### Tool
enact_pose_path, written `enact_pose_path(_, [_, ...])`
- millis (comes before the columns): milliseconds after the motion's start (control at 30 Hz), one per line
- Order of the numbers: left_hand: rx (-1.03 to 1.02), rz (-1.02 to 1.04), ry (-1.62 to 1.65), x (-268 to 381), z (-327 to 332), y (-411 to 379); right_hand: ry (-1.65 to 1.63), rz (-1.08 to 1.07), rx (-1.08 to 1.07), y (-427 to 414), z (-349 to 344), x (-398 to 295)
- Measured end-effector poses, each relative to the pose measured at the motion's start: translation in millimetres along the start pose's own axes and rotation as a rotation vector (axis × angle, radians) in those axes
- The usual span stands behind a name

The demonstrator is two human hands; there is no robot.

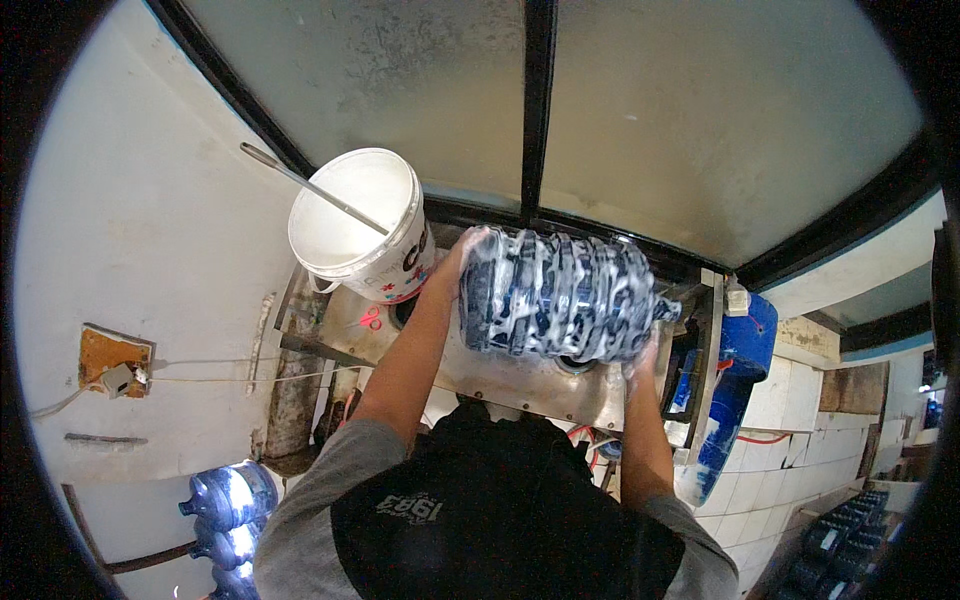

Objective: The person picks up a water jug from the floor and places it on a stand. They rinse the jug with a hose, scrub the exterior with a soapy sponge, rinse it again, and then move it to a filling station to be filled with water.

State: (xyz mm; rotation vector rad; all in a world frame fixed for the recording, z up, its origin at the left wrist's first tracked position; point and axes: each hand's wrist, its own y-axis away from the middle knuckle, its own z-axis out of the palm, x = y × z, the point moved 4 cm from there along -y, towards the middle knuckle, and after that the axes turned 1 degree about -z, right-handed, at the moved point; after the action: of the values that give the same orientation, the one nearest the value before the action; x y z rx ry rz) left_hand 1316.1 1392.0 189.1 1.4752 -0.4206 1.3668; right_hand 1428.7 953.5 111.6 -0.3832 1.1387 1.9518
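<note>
A large water-cooler bottle, streaked with white suds, lies sideways between both hands above a metal counter. Its neck points right. My left hand grips the base end at its upper left edge. Under the shoulder near the neck is my right hand, its fingers partly hidden by the bottle. Beneath the bottle a round dark-rimmed opening shows in the counter. Left of my left forearm stands a white plastic bucket with a long metal-handled utensil leaning in it.
Red-handled scissors lie on the counter by the bucket. Framed glass panes rise behind. A blue plastic drum stands right of the counter. A cord runs from a wall outlet at left. Stacked bottles are at lower left.
</note>
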Motion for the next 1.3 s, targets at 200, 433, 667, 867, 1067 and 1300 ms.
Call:
enact_pose_path(200, [0.323, 0.239, -0.673, 25.7, 14.9, 48.8, 0.301, -0.468, 0.385, 1.4, -29.6, 47.9])
enact_pose_path(433, [0.453, 0.346, -0.620, 24.2, 27.2, 69.1, 0.474, -1.069, -0.170, 109.7, 242.6, 40.9])
enact_pose_path(667, [0.431, 0.669, -0.691, -4.6, 23.3, 53.1, 0.681, -1.330, -0.515, 137.0, 498.0, 111.4])
enact_pose_path(867, [0.561, 0.780, -0.677, -32.6, 16.9, 22.8, 1.337, -1.462, -0.485, 125.8, 507.6, 129.7])
enact_pose_path(1067, [0.458, 0.392, -0.599, 18.5, 15.6, 57.5, 1.117, -1.357, -0.646, 155.6, 350.7, 48.8])
enact_pose_path(1300, [0.401, 0.364, -0.609, 47.2, 27.9, 71.6, 1.227, -1.175, 0.314, 143.6, 74.3, -79.2])
